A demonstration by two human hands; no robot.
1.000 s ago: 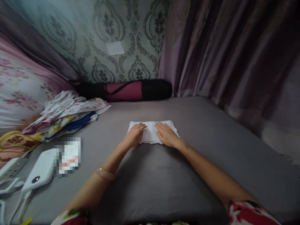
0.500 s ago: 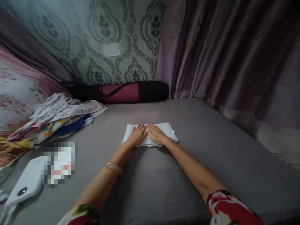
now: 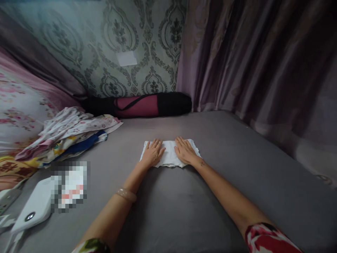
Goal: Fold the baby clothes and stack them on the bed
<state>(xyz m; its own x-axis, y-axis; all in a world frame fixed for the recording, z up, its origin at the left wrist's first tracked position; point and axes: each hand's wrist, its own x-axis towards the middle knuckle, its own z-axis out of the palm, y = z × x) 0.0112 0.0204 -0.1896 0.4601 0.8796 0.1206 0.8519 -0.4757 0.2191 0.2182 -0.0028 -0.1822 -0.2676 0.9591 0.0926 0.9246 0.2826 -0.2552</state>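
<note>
A folded white cloth lies on the grey bed sheet in front of me. My left hand rests flat on its left part, fingers stretched out and thumb apart. On the right part lies my right hand, palm down with its fingers extended. A strip of the cloth shows between the two hands. Its front edge looks slightly ruffled. Parts of both sides are hidden under my palms.
Left are a pile of patterned clothes, a floral pillow and a white power bank with cables, beside a blurred-out item. A black and maroon roll bag lies along the wall. Purple curtains hang at the right.
My hands have moved apart over the cloth, from nearly touching at its middle toward its two sides. The view has shifted slightly.
</note>
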